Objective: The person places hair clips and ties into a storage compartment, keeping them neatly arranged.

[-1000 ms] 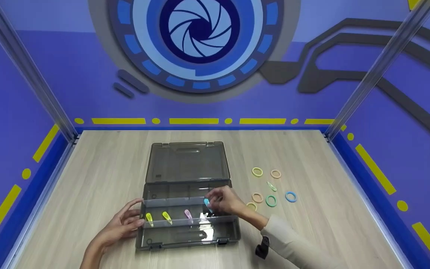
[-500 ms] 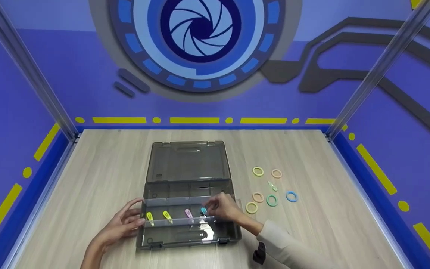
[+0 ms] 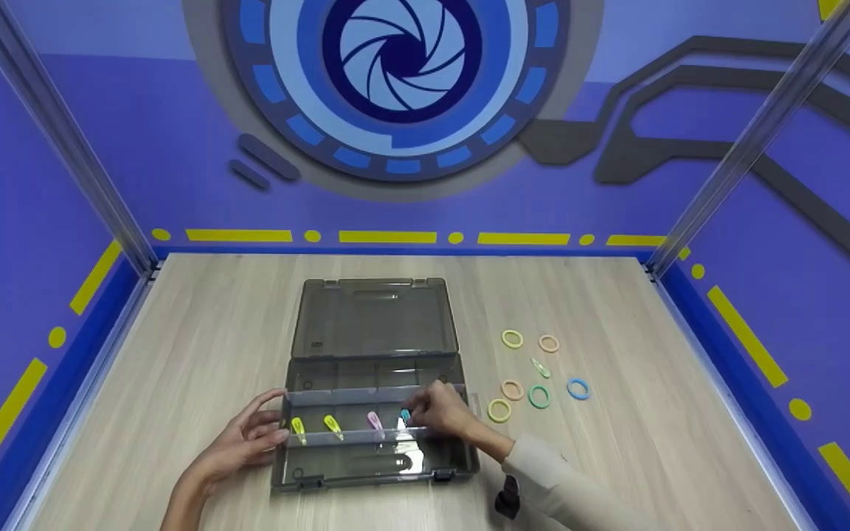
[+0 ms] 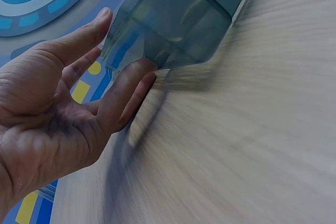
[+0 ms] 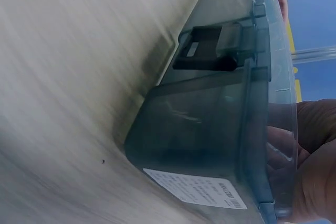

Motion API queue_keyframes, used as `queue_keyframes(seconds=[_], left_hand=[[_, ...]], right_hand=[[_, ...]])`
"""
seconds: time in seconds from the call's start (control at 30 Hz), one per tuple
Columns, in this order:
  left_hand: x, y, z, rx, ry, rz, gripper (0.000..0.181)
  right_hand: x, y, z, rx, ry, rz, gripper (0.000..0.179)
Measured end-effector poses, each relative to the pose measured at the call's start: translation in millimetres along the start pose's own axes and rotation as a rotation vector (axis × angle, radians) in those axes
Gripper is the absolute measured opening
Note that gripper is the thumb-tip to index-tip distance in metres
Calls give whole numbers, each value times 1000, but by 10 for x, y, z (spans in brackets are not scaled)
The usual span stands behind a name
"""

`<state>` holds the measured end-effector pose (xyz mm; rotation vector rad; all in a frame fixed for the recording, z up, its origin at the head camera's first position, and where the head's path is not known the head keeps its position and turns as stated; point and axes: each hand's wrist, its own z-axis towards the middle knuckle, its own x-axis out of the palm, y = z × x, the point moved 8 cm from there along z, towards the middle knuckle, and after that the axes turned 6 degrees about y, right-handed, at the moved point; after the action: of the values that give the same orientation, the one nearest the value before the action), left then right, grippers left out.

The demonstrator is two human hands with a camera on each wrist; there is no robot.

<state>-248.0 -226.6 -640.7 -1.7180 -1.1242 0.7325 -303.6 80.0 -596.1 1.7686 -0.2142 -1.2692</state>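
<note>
A see-through grey storage box (image 3: 373,483) lies with its lid (image 3: 377,321) folded back on the table. In its middle row sit two yellow snap hair clips (image 3: 333,426) and a pink hair clip (image 3: 375,422). My right hand (image 3: 440,411) reaches into that row, right of the pink clip, and pinches a blue hair clip (image 3: 405,416) between its fingertips. Most of the blue clip is hidden by the fingers. At the box's left side, my left hand (image 3: 237,446) touches the wall and rim with fairly straight fingers; the left wrist view shows the fingers (image 4: 123,90) against the box corner.
Right of the box, several coloured ring hair ties lie on the table, among them a green one (image 3: 539,397) and a blue one (image 3: 578,389). A pale green hair clip (image 3: 540,368) lies among them. Black latches (image 3: 312,482) line the box front.
My right hand has lowered into the middle row and shifted slightly toward the front with the blue hair clip. The left hand stays at the box's left side.
</note>
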Motion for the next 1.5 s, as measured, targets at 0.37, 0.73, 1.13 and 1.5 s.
queue_keyframes(seconds=[0.37, 0.73, 1.13, 1.5], left_hand=[[20, -21, 46, 31, 7, -1, 80], [15, -39, 21, 56, 33, -7, 79], [-2, -1, 18, 17, 1, -15, 81], [14, -1, 13, 13, 1, -11, 80]], right_hand=[[-50, 5, -9, -14, 22, 11, 21], [-81, 64, -38, -41, 42, 83, 22], [-759, 55, -186, -67, -19, 150, 22], [-1691, -423, -518, 25, -192, 81, 20]])
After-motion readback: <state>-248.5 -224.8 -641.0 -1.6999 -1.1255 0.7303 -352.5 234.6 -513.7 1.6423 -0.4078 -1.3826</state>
